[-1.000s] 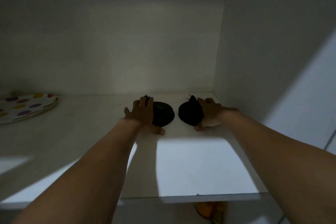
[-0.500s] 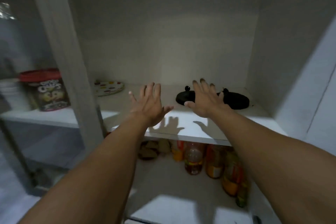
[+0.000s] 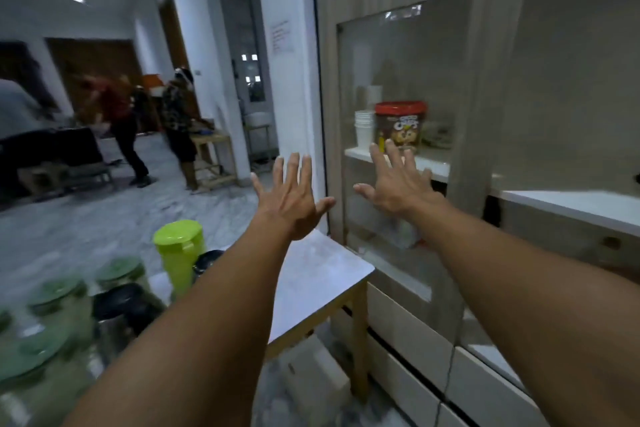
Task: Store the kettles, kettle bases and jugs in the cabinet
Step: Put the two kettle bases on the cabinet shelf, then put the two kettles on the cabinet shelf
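My left hand (image 3: 290, 199) and my right hand (image 3: 398, 184) are both raised in front of me, fingers spread, holding nothing. They hover in front of the cabinet's glass door (image 3: 408, 87). On the small table (image 3: 322, 274) at lower left stand a lime green jug (image 3: 178, 251), several blurred jugs with green lids (image 3: 55, 302) and a dark-lidded steel kettle (image 3: 121, 308). The open cabinet shelf (image 3: 571, 206) shows at the right edge; the kettle bases on it are out of frame except a dark speck at the border.
Behind the glass sit a red-lidded cereal tub (image 3: 400, 125) and stacked white cups (image 3: 363, 130). White drawers (image 3: 408, 326) run below the cabinet. Two people (image 3: 149, 121) stand far off at left by a wooden stand, across an open marble floor.
Both hands let go of the two black kettle bases on the shelf and pulled back out of the cabinet. My view has swung left toward the table and room.
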Demonstrator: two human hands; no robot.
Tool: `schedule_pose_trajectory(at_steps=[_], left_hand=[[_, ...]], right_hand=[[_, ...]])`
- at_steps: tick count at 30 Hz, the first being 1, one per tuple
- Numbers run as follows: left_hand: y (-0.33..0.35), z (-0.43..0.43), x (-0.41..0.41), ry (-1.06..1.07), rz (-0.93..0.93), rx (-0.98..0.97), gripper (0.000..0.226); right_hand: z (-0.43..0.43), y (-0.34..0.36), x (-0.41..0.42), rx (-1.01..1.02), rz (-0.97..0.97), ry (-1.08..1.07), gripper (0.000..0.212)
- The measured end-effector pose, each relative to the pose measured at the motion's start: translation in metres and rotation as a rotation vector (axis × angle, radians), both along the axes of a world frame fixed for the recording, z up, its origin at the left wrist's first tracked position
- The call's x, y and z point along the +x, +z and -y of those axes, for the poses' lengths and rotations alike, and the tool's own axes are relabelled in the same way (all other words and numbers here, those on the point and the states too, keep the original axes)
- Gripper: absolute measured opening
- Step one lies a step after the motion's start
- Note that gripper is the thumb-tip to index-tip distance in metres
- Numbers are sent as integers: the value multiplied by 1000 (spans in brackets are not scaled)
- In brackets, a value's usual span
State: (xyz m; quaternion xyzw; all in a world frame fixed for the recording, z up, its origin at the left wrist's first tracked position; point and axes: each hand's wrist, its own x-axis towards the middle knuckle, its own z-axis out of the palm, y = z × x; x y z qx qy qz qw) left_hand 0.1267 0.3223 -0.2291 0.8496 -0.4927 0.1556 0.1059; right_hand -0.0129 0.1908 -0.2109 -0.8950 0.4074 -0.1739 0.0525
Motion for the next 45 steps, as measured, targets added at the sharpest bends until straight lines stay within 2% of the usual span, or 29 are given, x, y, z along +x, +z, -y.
schedule_pose_trajectory(at_steps=[9,13,18,20,22,25,27,29,33,37,41,45], left_hand=[[-54,-159,105,399,-167,85,92],[-93,-188,141,516,-229,105,93],[-156,-198,178,678,-410,143,98],[-185,-192,189,798,-532,7,107],[-204,-179,194,976,-693,-251,110],[-221,-155,201,1202,-1018,-623,88],[-230,-140,206,1213,-1191,-762,61],[-236,-130,210,1213,-1248,-913,46],[-234,-122,215,1186,-1235,-1070,43],[-225,-138,217,1150,-1230,-1229,35],[-211,-164,203,1053,-1196,-1176,32],[-181,-191,185,881,-1041,-1012,14]], right_hand=[[-121,-58,168,58,-162,402,84],[-146,-106,224,100,-239,495,86],[-153,-174,280,218,-333,516,94],[-153,-202,297,361,-320,472,102],[-152,-223,309,470,-191,381,103],[-147,-240,319,533,127,193,77],[-144,-247,327,646,211,74,66],[-143,-252,334,743,206,-12,64],[-139,-253,340,890,213,-61,52],[-135,-252,335,869,218,-25,42],[-145,-242,320,790,279,24,43],[-161,-207,302,757,415,28,45]])
